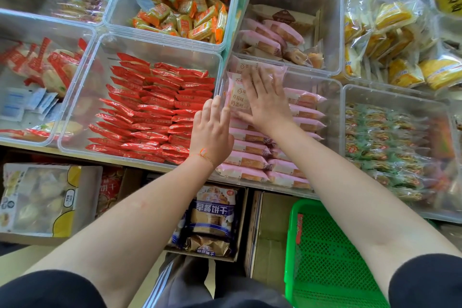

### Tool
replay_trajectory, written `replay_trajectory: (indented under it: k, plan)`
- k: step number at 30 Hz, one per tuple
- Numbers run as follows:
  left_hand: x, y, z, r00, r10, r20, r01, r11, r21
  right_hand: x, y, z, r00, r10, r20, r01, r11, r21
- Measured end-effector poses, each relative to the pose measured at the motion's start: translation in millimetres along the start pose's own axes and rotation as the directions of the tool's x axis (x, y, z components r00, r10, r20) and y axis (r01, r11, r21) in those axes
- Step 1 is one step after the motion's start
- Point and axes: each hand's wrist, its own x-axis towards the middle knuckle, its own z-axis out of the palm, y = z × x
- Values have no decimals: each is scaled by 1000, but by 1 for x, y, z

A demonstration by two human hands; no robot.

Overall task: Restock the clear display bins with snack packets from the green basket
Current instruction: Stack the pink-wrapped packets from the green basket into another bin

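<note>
Both hands are lying flat-fingered: the right hand (pixel 265 100) pressing upright pink packets (pixel 236 97) in the clear bin (pixel 332 97), the left hand (pixel 211 130) steadying them. The green basket (pixel 325 257) is sitting near right; a blue bag (pixel 212 212) below is reading "早餐饼干".

Count, head view: two hands, left hand (pixel 211 130) and right hand (pixel 266 101); one green basket (pixel 325 257) near right. Clear bins, nine at least partly in frame, one product each where legible: red packets bin (pixel 100 97), orange packets bin (pixel 125 2), two pink packets bins (near (pixel 330 107), far (pixel 332 20)), green-and-orange packets bin (pixel 355 97), yellow packets bin (pixel 350 32); individual packets too many and too overlapped to count. Below the shelf: one printed carton (pixel 85 197) near left, one box of blue biscuit bags (pixel 243 220) with two bags showing.
</note>
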Motion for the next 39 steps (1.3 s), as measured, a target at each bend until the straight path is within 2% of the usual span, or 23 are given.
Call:
replay_trajectory:
  k: [7, 10, 15, 19, 23, 26, 28, 30, 35, 36, 39]
  plan:
    - [0, 1, -2, 1000, -1, 16, 1, 1000, 6, 12, -12, -9, 997, 50, 59, -50, 999, -7]
    - [0, 1, -2, 1000, -6, 16, 6, 1000, 5, 14, -8, -19, 995, 27, 94, -34, 997, 64]
    - [0, 1, -4, 998, -8, 57, 5, 999, 51, 18, 17, -36, 974, 201, -102, -151, 918, 366]
    - [0, 2, -2, 991, 86, 103, -100, 985, 139, 36, 18, -45, 967, 205, -150, -141, 924, 356]
    - [0, 1, -4, 994, 67, 82, -77, 990, 120, 50, 16, -58, 949, 217, -230, -136, 936, 325]
    - [0, 0, -2, 996, 62, 70, -70, 991, 111, 53, 14, -59, 991, 110, -72, -87, 959, 269]
    - [0, 0, -1, 997, 68, 45, -72, 992, 107, 50, 14, -56, 996, 86, 16, -87, 962, 258]
    - [-1, -1, 0, 998, 64, 18, -65, 995, 75, 45, 13, -56, 997, 76, -1, -73, 961, 266]
    - [-3, -1, 1, 998, -13, -54, 8, 995, -97, 5, 6, -52, 985, 61, -161, -17, 964, 264]
    - [-3, -2, 1, 997, -36, -67, 28, 991, -128, -5, 4, -51, 990, 42, -131, -1, 954, 298]
    - [-5, -3, 0, 988, -118, -102, 89, 964, -252, -23, 4, -53, 986, -2, 166, -70, 903, 424]
